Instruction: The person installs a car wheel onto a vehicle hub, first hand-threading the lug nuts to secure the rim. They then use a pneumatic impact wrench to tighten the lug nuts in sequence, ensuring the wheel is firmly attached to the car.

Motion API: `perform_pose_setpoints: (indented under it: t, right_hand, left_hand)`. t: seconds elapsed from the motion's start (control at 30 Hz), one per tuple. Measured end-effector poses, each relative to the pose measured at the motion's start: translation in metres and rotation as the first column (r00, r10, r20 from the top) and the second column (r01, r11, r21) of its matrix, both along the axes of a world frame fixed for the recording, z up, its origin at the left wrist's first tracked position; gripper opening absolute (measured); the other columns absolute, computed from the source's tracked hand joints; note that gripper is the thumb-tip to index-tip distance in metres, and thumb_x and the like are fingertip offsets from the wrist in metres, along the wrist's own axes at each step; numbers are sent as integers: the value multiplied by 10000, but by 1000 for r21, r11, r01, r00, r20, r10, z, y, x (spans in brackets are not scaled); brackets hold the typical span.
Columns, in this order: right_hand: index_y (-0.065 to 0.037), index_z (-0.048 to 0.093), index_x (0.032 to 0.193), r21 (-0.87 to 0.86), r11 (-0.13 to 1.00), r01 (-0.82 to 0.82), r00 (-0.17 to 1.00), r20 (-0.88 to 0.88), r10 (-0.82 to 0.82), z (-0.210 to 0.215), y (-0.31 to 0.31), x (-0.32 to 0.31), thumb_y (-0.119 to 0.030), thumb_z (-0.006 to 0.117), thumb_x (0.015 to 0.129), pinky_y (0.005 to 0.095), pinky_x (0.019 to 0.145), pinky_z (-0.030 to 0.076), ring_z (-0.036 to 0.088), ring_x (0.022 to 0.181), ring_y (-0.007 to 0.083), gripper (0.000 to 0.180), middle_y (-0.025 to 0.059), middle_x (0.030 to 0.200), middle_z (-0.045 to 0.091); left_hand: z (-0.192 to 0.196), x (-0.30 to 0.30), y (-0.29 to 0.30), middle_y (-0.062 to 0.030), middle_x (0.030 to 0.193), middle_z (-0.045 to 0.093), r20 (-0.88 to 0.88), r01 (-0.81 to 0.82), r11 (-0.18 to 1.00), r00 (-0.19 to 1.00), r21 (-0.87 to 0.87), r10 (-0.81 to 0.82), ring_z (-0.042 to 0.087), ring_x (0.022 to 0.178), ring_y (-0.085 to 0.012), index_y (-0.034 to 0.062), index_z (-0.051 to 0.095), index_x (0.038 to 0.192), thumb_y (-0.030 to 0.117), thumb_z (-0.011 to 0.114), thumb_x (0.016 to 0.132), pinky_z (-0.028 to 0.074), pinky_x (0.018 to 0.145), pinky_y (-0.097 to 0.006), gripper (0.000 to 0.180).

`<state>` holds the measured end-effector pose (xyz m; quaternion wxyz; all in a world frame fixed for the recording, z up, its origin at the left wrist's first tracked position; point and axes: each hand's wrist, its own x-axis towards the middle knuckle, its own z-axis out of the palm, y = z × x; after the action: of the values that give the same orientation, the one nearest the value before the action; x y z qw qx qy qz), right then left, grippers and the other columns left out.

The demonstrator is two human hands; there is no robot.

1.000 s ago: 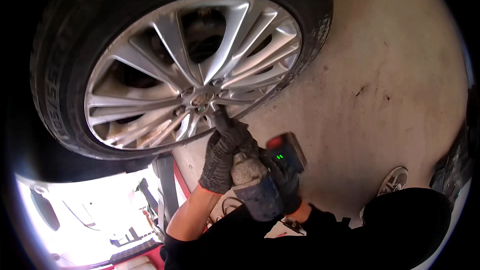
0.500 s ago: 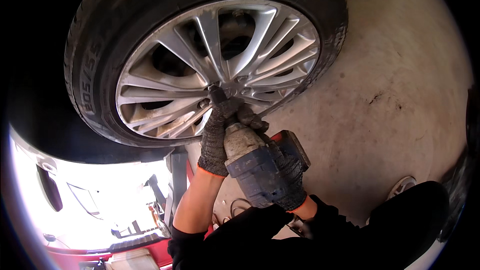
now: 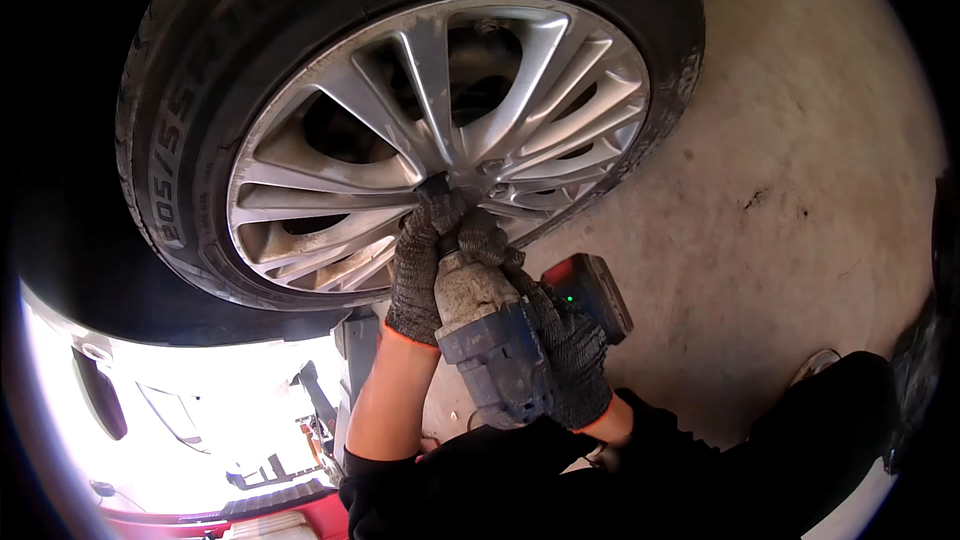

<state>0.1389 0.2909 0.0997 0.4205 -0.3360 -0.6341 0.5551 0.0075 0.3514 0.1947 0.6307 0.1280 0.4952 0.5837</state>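
Observation:
A dark, worn cordless impact wrench (image 3: 495,345) points up at the hub of a silver alloy wheel (image 3: 430,70). My left hand (image 3: 420,255), in a dark knit glove with an orange cuff, is closed around the wrench's front end, close against the hub. Gloved fingers hide the tip, so I cannot tell whether it sits on a lug bolt. My right hand (image 3: 578,365), gloved alike, grips the wrench's handle. Below that hand's far side juts the red and black battery (image 3: 590,298), with a small green light lit beside it. Lug bolts (image 3: 495,178) show right of the fingers.
A black tire (image 3: 190,160) surrounds the wheel, with dark bodywork to its left. Stained concrete floor (image 3: 740,240) spreads to the right. At lower left are a grey post (image 3: 355,350), a red edge and a bright outdoor area. My dark-clothed leg is at lower right.
The wrench's front end and both hands have shifted slightly left and down. A green light now shows near the battery. My left fingers now cover the tip, which showed earlier.

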Motion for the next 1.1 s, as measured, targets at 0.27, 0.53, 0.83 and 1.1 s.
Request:
perform_pose_setpoints:
  t: [0.27,0.53,0.83,1.1]
  right_hand:
    - [-50,418,1324,-94,994,59,998,-18,-61,-12,-7,-21,-299,598,807,408,750,481,602,899,292,601,144,1120,568]
    - [-18,361,1359,-32,991,129,939,-318,-132,-23,-20,-21,-316,591,825,391,972,404,476,1185,284,654,189,1319,436]
    - [-19,381,1332,-441,854,-275,862,-507,16,-36,-19,-26,-325,567,848,419,952,416,521,1116,303,602,181,1260,478]
    - [-25,439,1293,35,999,-38,986,-161,43,-23,-9,-12,-362,551,825,480,849,459,542,1070,335,588,200,1235,485]
  left_hand:
    - [5,-2,4,-24,678,478,-56,60,998,997,-30,-62,508,629,-190,98,525,841,215,589,836,492,692,-399,133]
    - [-3,-4,-11,-54,766,562,-149,-17,999,989,-34,12,588,712,-209,60,586,967,208,629,841,541,737,-403,199]
    - [-9,-8,-11,-45,794,513,-98,41,997,995,63,-34,540,778,-211,81,548,913,336,620,865,481,779,-417,269]
    - [-7,-3,-6,-33,739,487,130,45,997,990,70,-54,517,741,-196,113,524,832,260,611,862,464,739,-382,174]
